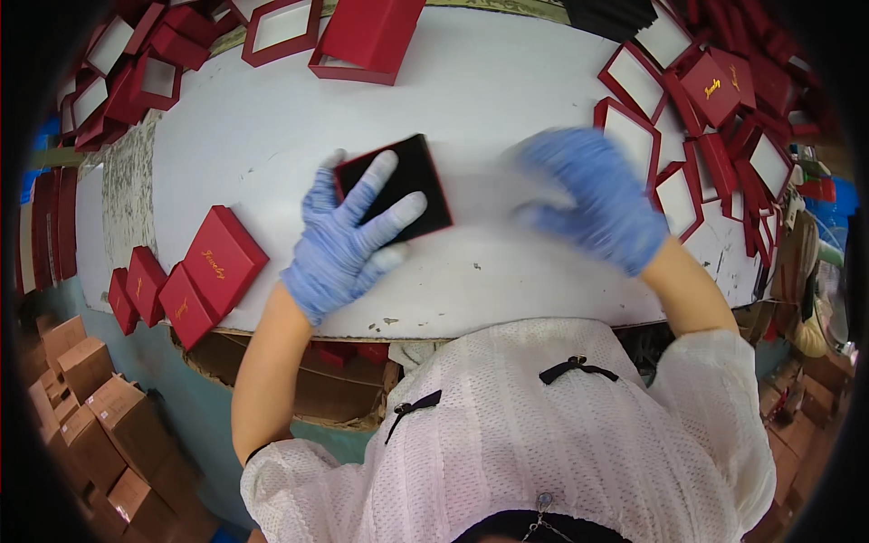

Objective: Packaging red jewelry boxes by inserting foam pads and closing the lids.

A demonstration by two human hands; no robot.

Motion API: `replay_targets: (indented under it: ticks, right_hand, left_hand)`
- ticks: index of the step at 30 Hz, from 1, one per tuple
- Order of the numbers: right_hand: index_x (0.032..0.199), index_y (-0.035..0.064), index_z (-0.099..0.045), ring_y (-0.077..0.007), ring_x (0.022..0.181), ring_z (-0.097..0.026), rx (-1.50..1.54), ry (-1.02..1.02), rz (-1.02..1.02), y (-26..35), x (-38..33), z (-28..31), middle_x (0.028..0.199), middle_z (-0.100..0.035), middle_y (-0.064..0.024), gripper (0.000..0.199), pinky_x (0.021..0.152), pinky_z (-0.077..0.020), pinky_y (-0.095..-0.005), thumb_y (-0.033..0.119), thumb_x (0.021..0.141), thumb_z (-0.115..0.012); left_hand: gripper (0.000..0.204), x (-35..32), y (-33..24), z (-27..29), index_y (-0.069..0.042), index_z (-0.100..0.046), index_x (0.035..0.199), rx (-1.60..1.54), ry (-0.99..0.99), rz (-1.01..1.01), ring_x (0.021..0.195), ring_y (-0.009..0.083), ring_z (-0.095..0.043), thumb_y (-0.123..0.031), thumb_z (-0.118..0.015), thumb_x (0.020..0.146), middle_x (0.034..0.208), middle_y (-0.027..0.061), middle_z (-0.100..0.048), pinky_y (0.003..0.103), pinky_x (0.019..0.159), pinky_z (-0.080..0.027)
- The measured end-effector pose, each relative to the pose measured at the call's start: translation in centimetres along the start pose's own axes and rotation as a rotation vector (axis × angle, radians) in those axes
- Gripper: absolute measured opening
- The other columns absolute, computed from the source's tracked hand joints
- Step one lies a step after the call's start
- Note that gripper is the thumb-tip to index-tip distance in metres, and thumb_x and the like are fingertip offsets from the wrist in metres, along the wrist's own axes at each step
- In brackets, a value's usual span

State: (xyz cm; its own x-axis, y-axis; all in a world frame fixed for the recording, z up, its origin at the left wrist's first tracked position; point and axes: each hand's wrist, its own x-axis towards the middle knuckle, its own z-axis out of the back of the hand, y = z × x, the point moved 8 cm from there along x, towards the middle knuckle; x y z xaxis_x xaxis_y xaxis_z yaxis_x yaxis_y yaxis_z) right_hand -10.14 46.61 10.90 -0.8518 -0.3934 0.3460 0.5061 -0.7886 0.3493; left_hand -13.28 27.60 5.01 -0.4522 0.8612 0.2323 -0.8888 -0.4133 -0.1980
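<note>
White shirt (516, 416) nearest, 6 o'clock. Left hand (335, 249), blue-gloved, fingers spread across black-lined red box (427, 176) at its 1 o'clock; pressure, cannot tell. Right hand (597, 204) at box's 3 o'clock, blurred, thumb and fingers apart; anything held, unclear. Judged best: brace box flat on table (507, 290), fingertips light, black inside unscuffed. Beyond: closed boxes (226, 258), left hand's 9 o'clock; open boxes (638, 81), right hand's 1 o'clock, easily knocked.
</note>
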Motion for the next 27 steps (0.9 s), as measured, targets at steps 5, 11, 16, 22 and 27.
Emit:
replay_targets:
  ticks: [5,11,16,22,27]
  right_hand:
    - [0.095,0.0046,-0.057,-0.0289,0.088,-0.053,-0.677,0.378,-0.558,-10.5,-9.0,2.5,0.092,-0.055,-0.0117,0.044,0.083,-0.041,-0.0368,0.031,0.064,-0.073]
    - [0.095,0.0024,-0.057,-0.01,0.085,-0.051,1.013,0.025,-0.669,-8.0,-0.9,2.5,0.089,-0.056,-0.0025,0.028,0.075,-0.0416,-0.0237,0.027,0.082,-0.059]
    - [0.094,0.0001,-0.058,-0.0124,0.08,-0.054,0.777,0.204,-0.544,-7.4,4.2,-7.7,0.086,-0.058,-0.0064,0.032,0.074,-0.0465,-0.0272,0.031,0.086,-0.054]
    - [0.108,0.0033,-0.055,-0.0303,0.099,-0.053,0.186,0.201,-0.298,-0.6,3.5,-7.1,0.1,-0.058,-0.0157,0.041,0.091,-0.0389,-0.038,0.035,0.083,-0.05]
    - [0.125,0.0053,-0.044,-0.0316,0.12,-0.036,0.053,0.163,-0.295,-1.0,1.8,-8.0,0.123,-0.045,-0.0161,0.057,0.104,-0.0215,-0.0452,0.039,0.08,-0.053]
  left_hand:
    - [0.048,1.4,0.1,1.0,-0.028,-0.049,0.124,0.159,0.329,0.028,0.123,0.0484,-0.023,-0.042,-0.054,0.079,0.142,0.0092,-0.029,0.053,0.1,-0.022]
    - [0.08,1.2,0.6,-1.1,-0.021,-0.032,0.136,-0.179,0.184,0.05,0.121,0.0412,-0.032,-0.037,-0.069,0.067,0.139,0.0125,-0.03,0.047,0.1,-0.03]
    - [0.128,3.8,-0.6,-1.1,-0.02,0.012,0.14,-0.662,-0.222,-0.063,0.121,0.0348,-0.037,-0.021,-0.083,0.054,0.145,0.0213,-0.005,0.044,0.094,-0.04]
    - [0.094,4.1,-0.4,-1.5,-0.009,-0.028,0.137,-0.417,-0.034,0.026,0.122,0.0436,-0.033,-0.047,-0.069,0.061,0.138,0.0257,-0.022,0.048,0.098,-0.031]
    - [0.096,4.4,-1.4,-1.1,-0.009,-0.031,0.135,0.029,0.159,0.108,0.126,0.0446,-0.023,-0.057,-0.066,0.06,0.138,0.0194,-0.027,0.056,0.104,-0.008]
